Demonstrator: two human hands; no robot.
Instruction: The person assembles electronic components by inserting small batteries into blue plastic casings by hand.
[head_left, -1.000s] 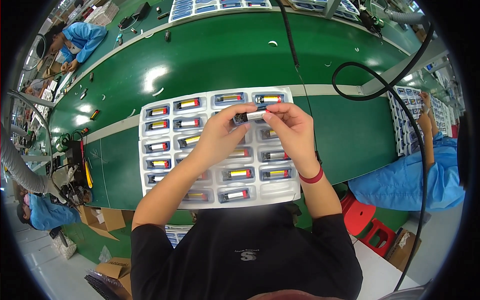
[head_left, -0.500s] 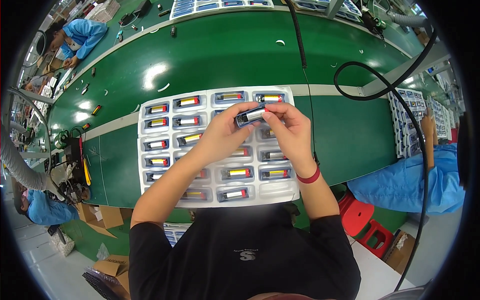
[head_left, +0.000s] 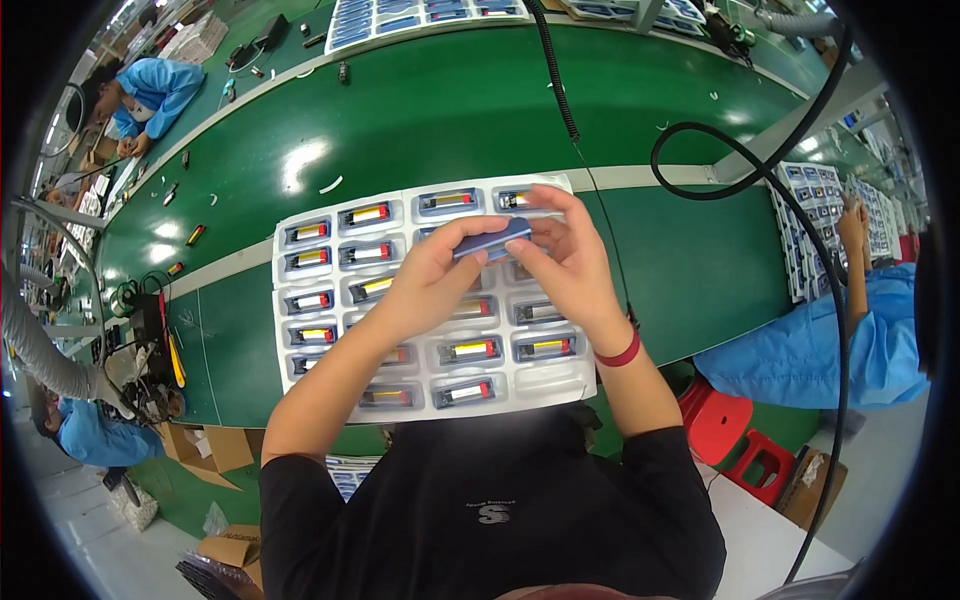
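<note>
In front of my chest a small blue case (head_left: 492,241) is held over the tray, its smooth outer side facing up. My left hand (head_left: 425,278) is closed round its left end, thumb below and fingers above. At the right end, my right hand (head_left: 578,268) pinches it with the thumb on the lower edge; the index finger is raised off it. Beneath both hands lies a white moulded tray (head_left: 552,381) with rows of blue cases, each holding a battery cell (head_left: 468,351) with red, yellow or white parts. My forearms and hands hide some of the tray's middle pockets.
A coiled black cable (head_left: 556,85) hangs beyond the tray, its thin end running down on the right. Another black cable (head_left: 800,205) loops at the right. The green bench (head_left: 420,110) carries white scraps. Co-workers in blue sit at both sides; tools (head_left: 172,350) stand left.
The case has been turned over in my hands: its open side with the cell faced up before, and its blue outer side does now. My right index finger has lifted.
</note>
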